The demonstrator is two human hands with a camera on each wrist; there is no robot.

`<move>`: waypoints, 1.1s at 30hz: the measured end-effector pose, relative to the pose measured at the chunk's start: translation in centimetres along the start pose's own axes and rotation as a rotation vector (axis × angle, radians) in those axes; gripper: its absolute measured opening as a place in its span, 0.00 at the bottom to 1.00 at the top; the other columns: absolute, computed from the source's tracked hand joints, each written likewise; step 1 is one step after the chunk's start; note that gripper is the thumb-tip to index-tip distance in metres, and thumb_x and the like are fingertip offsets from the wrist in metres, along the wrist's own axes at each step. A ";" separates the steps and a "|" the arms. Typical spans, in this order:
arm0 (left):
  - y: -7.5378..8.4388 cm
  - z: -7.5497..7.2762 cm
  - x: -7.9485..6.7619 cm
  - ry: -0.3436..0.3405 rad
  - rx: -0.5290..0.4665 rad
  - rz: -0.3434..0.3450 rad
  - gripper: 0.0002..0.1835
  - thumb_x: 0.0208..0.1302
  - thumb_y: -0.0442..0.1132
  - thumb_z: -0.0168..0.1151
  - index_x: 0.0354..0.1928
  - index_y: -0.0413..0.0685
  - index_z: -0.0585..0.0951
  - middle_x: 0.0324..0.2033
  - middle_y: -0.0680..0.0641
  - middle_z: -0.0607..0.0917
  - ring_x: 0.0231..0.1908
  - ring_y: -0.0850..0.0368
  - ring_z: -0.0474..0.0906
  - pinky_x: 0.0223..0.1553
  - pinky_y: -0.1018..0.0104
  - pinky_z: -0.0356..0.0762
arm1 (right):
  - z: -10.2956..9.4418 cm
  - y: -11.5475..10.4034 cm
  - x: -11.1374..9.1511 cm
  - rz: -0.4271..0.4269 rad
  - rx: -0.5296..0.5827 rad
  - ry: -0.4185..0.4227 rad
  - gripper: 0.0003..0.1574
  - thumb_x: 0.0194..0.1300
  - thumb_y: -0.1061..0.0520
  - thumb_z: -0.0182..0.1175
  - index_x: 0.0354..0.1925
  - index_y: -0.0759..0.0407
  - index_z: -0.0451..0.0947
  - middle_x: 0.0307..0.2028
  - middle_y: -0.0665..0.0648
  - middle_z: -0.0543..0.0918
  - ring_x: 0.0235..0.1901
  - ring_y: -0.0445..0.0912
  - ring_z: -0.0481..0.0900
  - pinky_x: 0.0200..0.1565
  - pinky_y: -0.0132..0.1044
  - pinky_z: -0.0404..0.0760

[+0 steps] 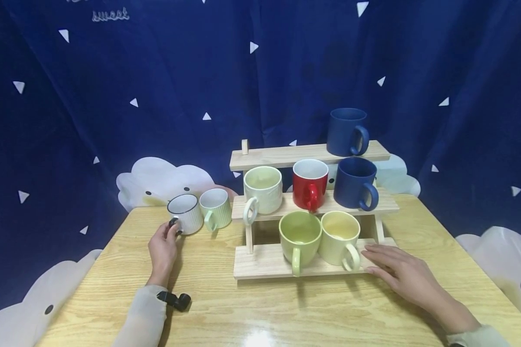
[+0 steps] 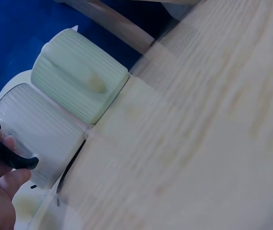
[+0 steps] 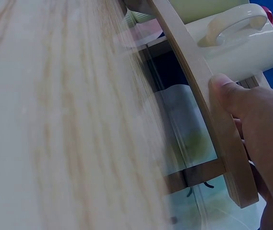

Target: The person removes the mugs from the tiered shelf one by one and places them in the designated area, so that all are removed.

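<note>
Blue curtain beyond worktop. White ribbed mug left of rack, rim up — left hand pinches dark handle from near-left; I note right hand, fingers relaxed, touching rack's right end.

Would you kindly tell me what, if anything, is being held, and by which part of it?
The left hand holds the white ribbed mug by its black handle; the right hand touches the bottom shelf, holding no mug.
</note>
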State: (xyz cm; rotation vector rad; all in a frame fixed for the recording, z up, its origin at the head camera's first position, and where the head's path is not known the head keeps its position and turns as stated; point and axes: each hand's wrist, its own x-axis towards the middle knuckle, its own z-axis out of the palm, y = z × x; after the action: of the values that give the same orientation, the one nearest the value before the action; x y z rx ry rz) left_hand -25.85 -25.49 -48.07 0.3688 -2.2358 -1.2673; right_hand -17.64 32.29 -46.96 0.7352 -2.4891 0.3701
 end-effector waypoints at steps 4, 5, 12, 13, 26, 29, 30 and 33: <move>0.1 0.0 -0.1 -0.013 0.013 -0.003 0.15 0.73 0.42 0.56 0.52 0.38 0.80 0.44 0.37 0.85 0.47 0.44 0.82 0.47 0.54 0.81 | 0.0 0.1 0.0 -0.003 0.003 0.002 0.28 0.54 0.47 0.73 0.55 0.44 0.82 0.56 0.49 0.81 0.55 0.52 0.77 0.48 0.53 0.78; 0.2 0.0 -0.2 -0.019 0.016 -0.003 0.16 0.73 0.42 0.56 0.52 0.38 0.80 0.44 0.37 0.85 0.48 0.44 0.81 0.48 0.54 0.81 | 0.0 0.1 0.0 -0.002 0.004 0.004 0.28 0.54 0.47 0.73 0.55 0.44 0.82 0.56 0.49 0.81 0.55 0.52 0.77 0.48 0.53 0.78; 0.3 -0.2 -0.4 -0.055 0.010 -0.022 0.18 0.74 0.45 0.55 0.53 0.38 0.78 0.45 0.35 0.83 0.51 0.40 0.79 0.45 0.62 0.82 | -0.1 0.1 0.0 -0.003 0.013 0.010 0.28 0.54 0.47 0.73 0.55 0.44 0.82 0.56 0.48 0.81 0.55 0.51 0.78 0.49 0.52 0.77; 0.2 -0.3 -0.5 -0.057 0.006 -0.020 0.17 0.74 0.45 0.55 0.53 0.37 0.78 0.46 0.34 0.83 0.52 0.39 0.79 0.46 0.60 0.81 | -0.1 0.0 0.0 -0.004 0.014 0.010 0.28 0.54 0.47 0.73 0.55 0.44 0.82 0.56 0.48 0.81 0.55 0.51 0.78 0.50 0.51 0.76; 1.0 -1.0 -0.8 0.059 0.039 0.119 0.28 0.72 0.47 0.56 0.64 0.33 0.68 0.60 0.32 0.68 0.62 0.35 0.65 0.62 0.43 0.66 | -0.1 0.1 0.3 0.006 0.029 -0.012 0.27 0.56 0.46 0.71 0.55 0.47 0.82 0.56 0.50 0.81 0.55 0.52 0.78 0.49 0.54 0.78; 1.9 -1.2 -0.7 0.121 0.094 0.195 0.27 0.71 0.44 0.58 0.64 0.33 0.68 0.60 0.31 0.68 0.62 0.35 0.63 0.63 0.42 0.62 | -0.1 0.1 0.3 0.008 0.029 -0.015 0.27 0.56 0.46 0.71 0.55 0.47 0.82 0.56 0.50 0.81 0.55 0.52 0.78 0.49 0.54 0.78; 2.3 -1.2 -0.6 0.132 0.111 0.210 0.27 0.71 0.44 0.58 0.64 0.34 0.68 0.60 0.32 0.68 0.62 0.36 0.63 0.63 0.42 0.61 | -0.1 0.1 0.3 0.009 0.029 -0.016 0.27 0.56 0.46 0.71 0.55 0.47 0.82 0.56 0.50 0.81 0.55 0.52 0.78 0.49 0.54 0.78; 3.7 -1.4 -0.3 0.121 0.145 0.232 0.26 0.71 0.44 0.58 0.64 0.35 0.69 0.60 0.33 0.69 0.63 0.37 0.63 0.64 0.44 0.60 | -0.1 0.0 0.1 0.015 0.027 -0.018 0.27 0.56 0.46 0.71 0.55 0.46 0.83 0.56 0.50 0.81 0.55 0.52 0.78 0.49 0.55 0.78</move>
State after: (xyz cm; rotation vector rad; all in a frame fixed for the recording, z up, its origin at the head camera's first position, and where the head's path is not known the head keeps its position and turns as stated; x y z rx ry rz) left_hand -24.74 -24.43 -44.44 0.2245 -2.1998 -0.9418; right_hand -17.70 32.33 -46.82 0.7345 -2.5123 0.4044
